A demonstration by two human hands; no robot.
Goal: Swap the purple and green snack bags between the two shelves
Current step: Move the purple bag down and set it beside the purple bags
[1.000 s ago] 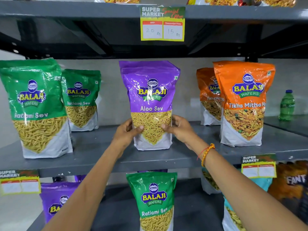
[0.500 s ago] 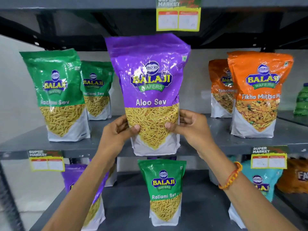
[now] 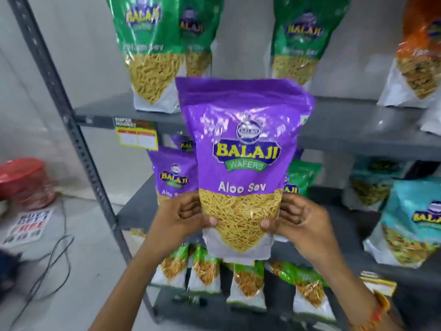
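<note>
Purple Aloo Sev bag (image 3: 243, 163): upright, off the shelves, held in front of the rack. Left hand (image 3: 183, 218) and right hand (image 3: 298, 218) closed on its lower edges, thumbs across the clear window. Behind it on the lower shelf (image 3: 133, 206): a second purple bag (image 3: 174, 175), a green bag (image 3: 301, 175). Upper shelf (image 3: 346, 125): three green bags (image 3: 152, 44).

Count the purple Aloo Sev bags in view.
3: one held bag in both hands, one on the middle shelf at left, one partly hidden behind that. More may be hidden.
</note>
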